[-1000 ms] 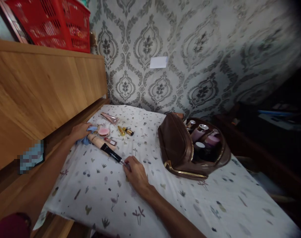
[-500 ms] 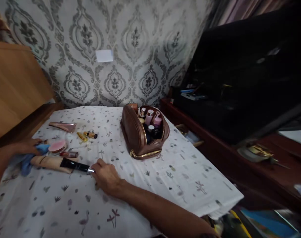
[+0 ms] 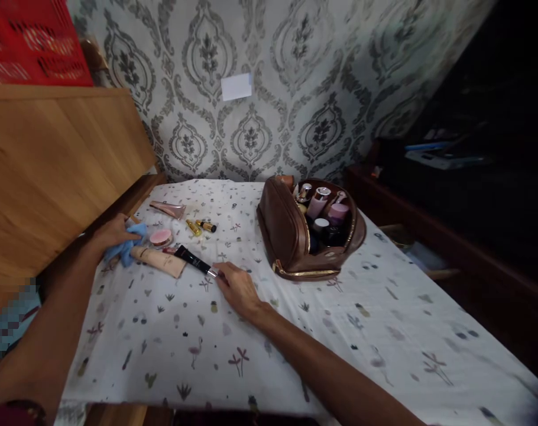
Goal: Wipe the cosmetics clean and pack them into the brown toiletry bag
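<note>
My right hand [image 3: 240, 289] pinches the silver cap end of a black squeeze tube [image 3: 193, 260], which points up and left. Just left of it lies a beige squeeze tube [image 3: 160, 262]. My left hand [image 3: 114, 229] has its fingers closed on a crumpled blue cloth [image 3: 127, 242], beside the beige tube's far end. A pink round compact [image 3: 161, 238] sits between cloth and black tube. The black tube mostly covers a small reddish tube. Further back are a rose-coloured tube [image 3: 168, 209], a gold lipstick [image 3: 193, 228] and its dark-and-gold companion [image 3: 207, 226].
An unzipped brown makeup bag [image 3: 281, 231], holding several bottles and jars, stands right of my right hand. A patterned white cloth [image 3: 216, 378] covers the table. A wooden cabinet [image 3: 65, 148] with a red crate [image 3: 33, 44] borders the left; a dark-red ledge lies right.
The view has swung left, so everything appears further right. The black tube has moved off the beige tube and towards the reddish tube, still in my right hand. My left hand keeps the blue cloth.
</note>
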`<state>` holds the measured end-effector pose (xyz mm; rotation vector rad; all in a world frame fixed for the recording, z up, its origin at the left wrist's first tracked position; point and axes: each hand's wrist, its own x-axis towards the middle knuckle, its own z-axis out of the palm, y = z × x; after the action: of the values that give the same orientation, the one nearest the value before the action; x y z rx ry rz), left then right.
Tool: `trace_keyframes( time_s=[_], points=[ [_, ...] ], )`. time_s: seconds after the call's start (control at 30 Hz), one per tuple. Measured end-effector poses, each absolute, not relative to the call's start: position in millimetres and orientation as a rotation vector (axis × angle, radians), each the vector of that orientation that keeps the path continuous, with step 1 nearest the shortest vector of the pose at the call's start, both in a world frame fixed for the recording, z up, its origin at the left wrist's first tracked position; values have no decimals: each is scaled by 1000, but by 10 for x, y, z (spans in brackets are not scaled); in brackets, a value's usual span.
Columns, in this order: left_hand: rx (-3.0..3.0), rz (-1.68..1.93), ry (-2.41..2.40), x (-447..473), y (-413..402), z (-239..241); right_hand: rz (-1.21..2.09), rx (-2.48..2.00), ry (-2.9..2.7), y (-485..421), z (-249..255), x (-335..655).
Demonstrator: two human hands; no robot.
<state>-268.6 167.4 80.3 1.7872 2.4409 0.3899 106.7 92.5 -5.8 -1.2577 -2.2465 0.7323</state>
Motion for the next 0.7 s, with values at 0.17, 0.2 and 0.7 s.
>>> trace_keyframes(
  time_s=[0.17,0.2,0.7],
  points=[
    [1918,517,2365,-2200,1616,826,782,-1060,-2158,966,-192,1076],
    [1974,580,2277,-2050,1606,790,790,-1044,-2108,980,-216,1080],
    [2344,793,1611,-301,1171,121,1848,-725,-878,1128,-238,1355]
  ],
)
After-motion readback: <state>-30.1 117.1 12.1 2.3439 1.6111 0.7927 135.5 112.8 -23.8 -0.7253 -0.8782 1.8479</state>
